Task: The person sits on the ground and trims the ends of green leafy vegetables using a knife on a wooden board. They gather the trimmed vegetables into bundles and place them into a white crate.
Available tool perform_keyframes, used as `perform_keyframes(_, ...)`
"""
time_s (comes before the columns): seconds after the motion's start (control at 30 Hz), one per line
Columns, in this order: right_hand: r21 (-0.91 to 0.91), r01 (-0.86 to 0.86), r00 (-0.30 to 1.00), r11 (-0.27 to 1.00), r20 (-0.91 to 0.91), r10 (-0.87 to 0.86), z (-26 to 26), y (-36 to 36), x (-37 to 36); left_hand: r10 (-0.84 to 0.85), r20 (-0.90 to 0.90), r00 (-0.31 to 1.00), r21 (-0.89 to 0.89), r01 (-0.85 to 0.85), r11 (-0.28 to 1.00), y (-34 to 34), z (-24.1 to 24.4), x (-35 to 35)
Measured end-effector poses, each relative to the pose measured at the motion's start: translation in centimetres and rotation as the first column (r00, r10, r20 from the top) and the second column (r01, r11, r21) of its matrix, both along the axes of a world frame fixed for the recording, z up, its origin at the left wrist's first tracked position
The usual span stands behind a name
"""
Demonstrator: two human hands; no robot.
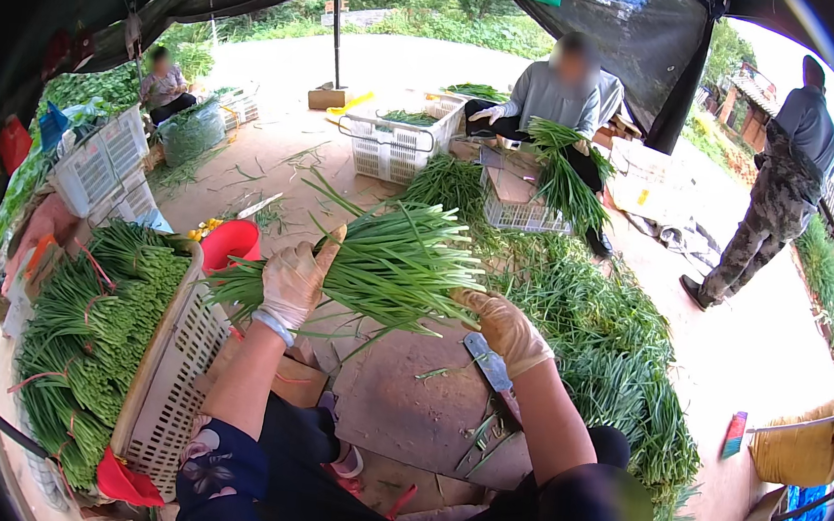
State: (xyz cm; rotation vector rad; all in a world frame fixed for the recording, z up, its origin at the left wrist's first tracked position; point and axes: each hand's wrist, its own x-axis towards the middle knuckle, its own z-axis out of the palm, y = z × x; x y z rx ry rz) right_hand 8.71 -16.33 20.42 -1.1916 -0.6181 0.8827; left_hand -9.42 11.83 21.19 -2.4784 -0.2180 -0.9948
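My left hand [294, 283], in a thin pale glove, grips a thick bunch of green garlic chives [394, 266] in front of me. The pale stem ends point right, and the leaf tips trail out left past my wrist. My right hand [507, 332], also gloved, has its fingertips at the lower stem ends; whether they pinch any stems is unclear. Beneath the bunch lies a worn board [405, 401]. A wide-bladed knife [490, 364] rests on its right side, near a few loose cut leaves [479, 444].
To my left stands a white plastic crate [171, 388] packed with tied bundles [100, 315]. A red bucket [232, 244] sits beyond it. Loose chives [602, 358] are heaped on the right. A seated person [565, 102] handles chives ahead, another [164, 86] sits far left, and someone [774, 180] stands right.
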Motion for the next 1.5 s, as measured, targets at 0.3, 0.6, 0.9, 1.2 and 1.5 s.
perform_keyframes(0.3,-0.032,-0.02,0.955,0.999,-0.296,0.009,-2.9,0.7,1.0,-0.038,-0.026,0.999,0.071,0.04,0.997,-0.6,0.3,0.9)
perform_keyframes(0.6,0.148,-0.116,0.977,0.982,-0.159,0.14,-6.0,-1.6,4.2,-0.02,-0.074,0.997,-0.001,0.02,1.0,1.4,-0.1,1.5)
perform_keyframes(0.9,0.006,-0.212,0.957,0.977,-0.202,0.209,-3.2,-3.8,7.2,0.046,-0.104,0.994,-0.042,-0.05,0.998,3.5,-0.6,1.5)
perform_keyframes(1.2,-0.188,0.245,0.965,0.951,-0.044,-0.258,-5.7,-11.4,18.0,0.216,-0.208,0.954,-0.06,-0.233,0.971,4.0,-0.9,1.4)
perform_keyframes(1.5,-0.339,0.503,0.861,0.795,0.116,-0.495,-13.8,-12.2,21.4,0.129,-0.127,0.983,-0.011,-0.132,0.991,3.2,-1.0,2.2)
